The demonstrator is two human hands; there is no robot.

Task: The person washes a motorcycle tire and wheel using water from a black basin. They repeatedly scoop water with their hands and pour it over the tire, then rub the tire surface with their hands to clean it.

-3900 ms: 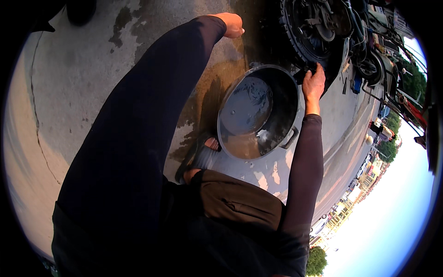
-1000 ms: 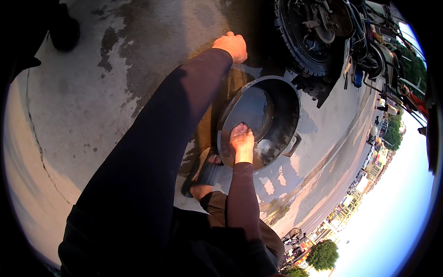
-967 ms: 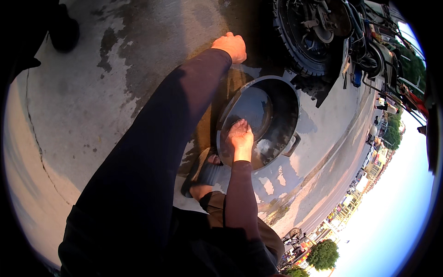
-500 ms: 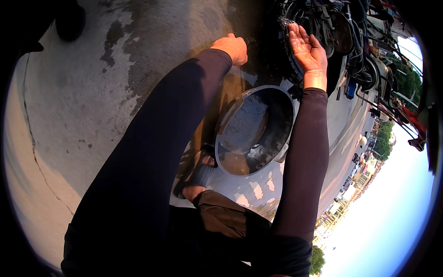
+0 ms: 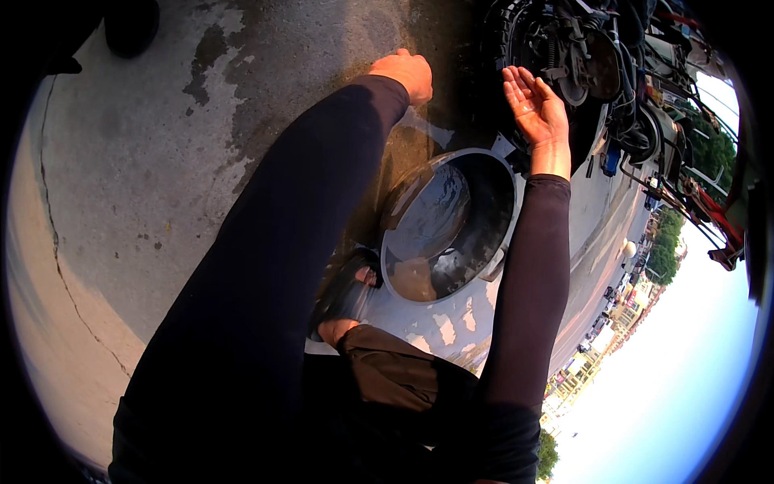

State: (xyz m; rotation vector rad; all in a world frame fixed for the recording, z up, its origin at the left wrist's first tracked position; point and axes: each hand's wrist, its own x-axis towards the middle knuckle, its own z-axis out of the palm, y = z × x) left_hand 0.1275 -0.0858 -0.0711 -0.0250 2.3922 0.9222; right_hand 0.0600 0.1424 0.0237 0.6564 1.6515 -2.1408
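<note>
My left hand [image 5: 408, 75] is above the wet concrete, beyond the basin, with the back of the hand toward me. Its fingers curl under, and whatever they may hold is hidden. My right hand [image 5: 538, 114], palm up with the fingers stretched out, holds nothing. It lies in front of a motorcycle's dark tyre [image 5: 493, 89], close to the wheel parts [image 5: 564, 68]. Between my forearms a round dark basin [image 5: 492, 206] stands on the ground with water [image 5: 435, 206] in it.
My foot in a dark sandal [image 5: 352, 294] is beside the basin's near left side. More parked motorcycles [image 5: 685, 137] line the right. Another person's dark shoe [image 5: 131, 28] shows at the far left. Wet patches and a long crack [image 5: 60, 270] mark the concrete.
My right hand has drawn a little nearer to me, away from the wheel, staying open. My left hand keeps nearly the same place and shape. The view has tilted slightly.
</note>
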